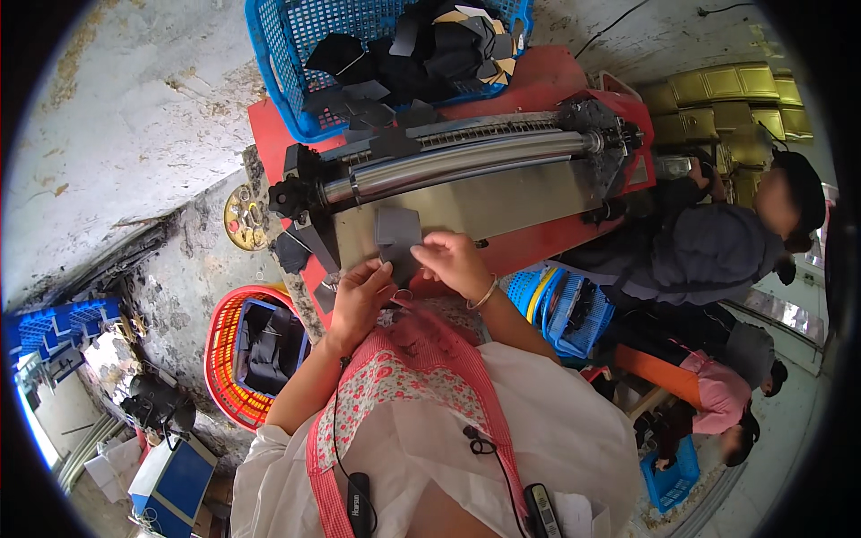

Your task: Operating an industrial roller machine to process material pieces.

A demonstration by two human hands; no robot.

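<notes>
A dark grey flat piece (400, 263), like leather or card, is pinched at its left edge by my left hand (361, 294), thumb and fingers closed. My right hand (453, 263) pinches the same piece at its right edge with closed fingers. A lighter grey piece or folded part (396, 224) overlaps its far end and lies over the metal feed plate (502, 204). Just beyond stands the shiny roller (466, 163) of a red machine (269, 125). Whether the grey parts are joined, I cannot tell.
A blue basket (269, 54) of black and tan pieces stands behind the roller. Left of me is a red basket (215, 359) with a blue crate (240, 359) of black pieces inside. Several people (691, 242) work at the right near blue baskets (574, 327).
</notes>
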